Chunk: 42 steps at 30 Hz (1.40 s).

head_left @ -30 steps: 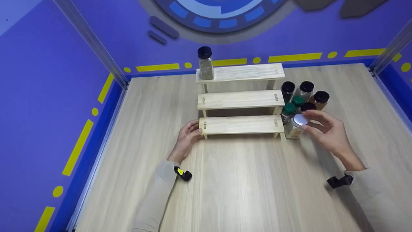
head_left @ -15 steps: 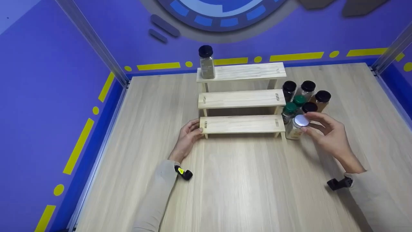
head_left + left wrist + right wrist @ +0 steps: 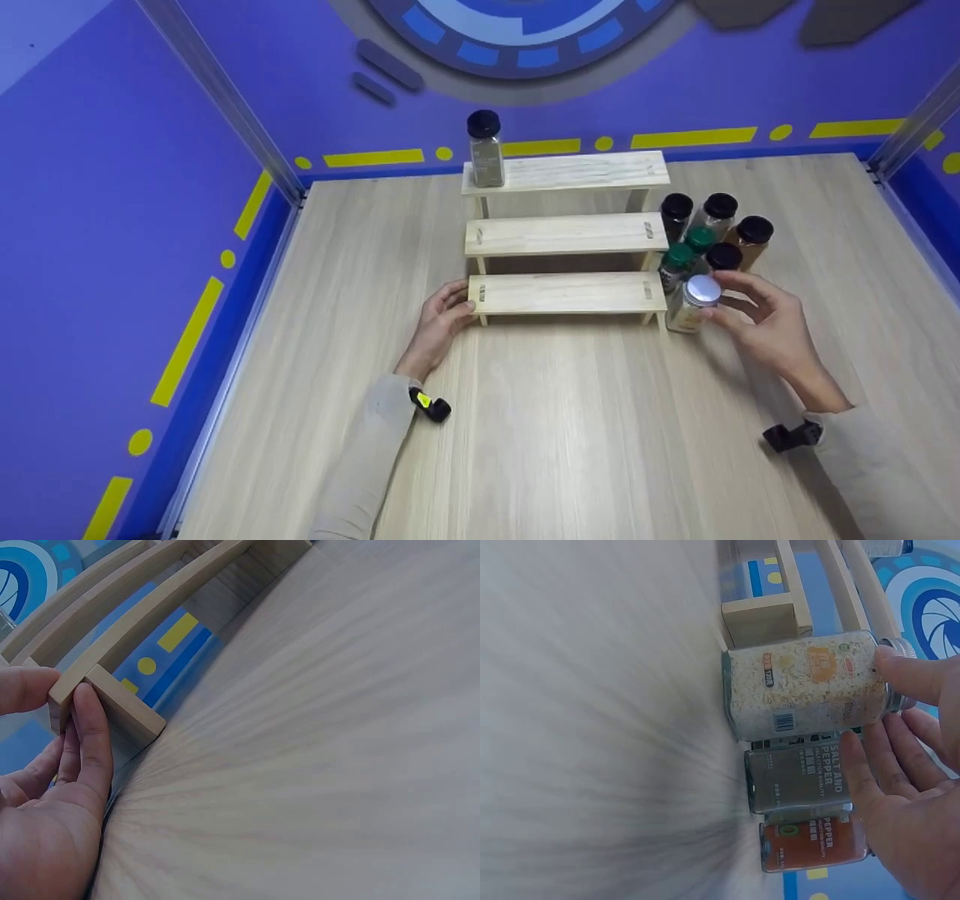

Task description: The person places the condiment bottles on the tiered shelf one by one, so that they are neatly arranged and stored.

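Note:
My left hand (image 3: 437, 326) pinches the left end of the lowest step of a three-step wooden rack (image 3: 568, 292). In the left wrist view, the fingers reach under that board's end (image 3: 71, 690). On the right, my right hand (image 3: 772, 326) pinches a clear square spice jar (image 3: 686, 311) near its silver lid. Pale flakes fill this jar (image 3: 802, 686) in the right wrist view, and its base is at table level beside the rack's front right leg. A black-lidded spice jar (image 3: 487, 161) stands at the left end of the top step.
Several more spice jars cluster right of the rack, among them a green-lidded jar (image 3: 677, 259) and a black-lidded jar (image 3: 752, 232). Salt and pepper (image 3: 799, 780) is printed on one label. Blue-purple walls (image 3: 225, 90) enclose the wooden table (image 3: 570, 442) at the back and sides.
The head view has shifted slightly. Both hands keep their holds, and the rack and jars stay where they were.

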Each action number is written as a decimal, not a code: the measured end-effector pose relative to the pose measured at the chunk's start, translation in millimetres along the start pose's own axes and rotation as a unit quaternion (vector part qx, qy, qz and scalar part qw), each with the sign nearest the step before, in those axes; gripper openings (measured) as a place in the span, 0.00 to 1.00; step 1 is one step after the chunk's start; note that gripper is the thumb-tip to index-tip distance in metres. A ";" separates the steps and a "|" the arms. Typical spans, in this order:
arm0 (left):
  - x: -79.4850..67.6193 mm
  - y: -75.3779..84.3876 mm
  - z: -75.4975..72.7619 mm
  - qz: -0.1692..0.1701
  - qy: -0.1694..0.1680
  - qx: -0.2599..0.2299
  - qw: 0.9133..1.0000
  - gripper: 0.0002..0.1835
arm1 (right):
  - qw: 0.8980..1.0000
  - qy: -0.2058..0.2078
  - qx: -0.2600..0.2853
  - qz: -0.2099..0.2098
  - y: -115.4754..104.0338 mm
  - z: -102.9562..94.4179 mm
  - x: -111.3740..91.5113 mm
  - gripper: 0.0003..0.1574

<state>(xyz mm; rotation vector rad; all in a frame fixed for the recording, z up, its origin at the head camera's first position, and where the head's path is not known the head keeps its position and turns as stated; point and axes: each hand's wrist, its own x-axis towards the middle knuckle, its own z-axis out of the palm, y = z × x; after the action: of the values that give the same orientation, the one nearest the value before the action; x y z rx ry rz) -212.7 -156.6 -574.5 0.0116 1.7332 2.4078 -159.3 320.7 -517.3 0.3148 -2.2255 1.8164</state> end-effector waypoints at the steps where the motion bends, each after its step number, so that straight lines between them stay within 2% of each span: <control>1: -0.2 0.0 0.2 0.000 0.000 -0.001 1.000 0.28 | 1.000 -0.002 -0.007 0.001 0.4 -0.1 -0.6 0.36; 6: 0.0 -0.3 0.0 0.003 0.000 0.001 1.000 0.28 | 0.998 -0.024 -0.055 0.009 7.7 0.3 -4.0 0.39; 12: -1.2 0.5 0.0 0.003 -0.003 0.004 1.000 0.27 | 0.996 -0.058 -0.060 0.021 18.4 1.8 -4.7 0.40; 22: -0.6 1.9 -1.1 0.006 -0.002 0.006 1.000 0.27 | 0.998 -0.046 -0.048 0.020 15.7 5.3 -0.8 0.38; 26: -0.8 2.0 -1.0 0.005 0.003 0.002 1.000 0.27 | 0.998 -0.041 -0.041 0.016 4.1 3.9 1.5 0.39; 32: 0.0 1.4 -0.2 0.002 0.006 -0.001 1.000 0.27 | 0.998 -0.021 -0.063 -0.007 -22.8 1.9 11.3 0.40; 36: 0.9 0.3 0.0 0.004 0.001 0.001 1.000 0.28 | 0.997 -0.009 -0.072 -0.030 -44.0 3.7 25.3 0.41; 42: 0.8 -1.6 -1.0 0.004 -0.003 0.008 1.000 0.28 | 0.992 -0.011 -0.089 -0.086 -69.7 13.1 54.3 0.41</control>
<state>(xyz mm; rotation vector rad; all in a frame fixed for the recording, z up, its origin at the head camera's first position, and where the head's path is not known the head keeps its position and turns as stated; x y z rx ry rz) -213.3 -157.0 -576.4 0.0258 1.7526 2.3972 -188.9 293.5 -437.5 0.4767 -2.2789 1.5223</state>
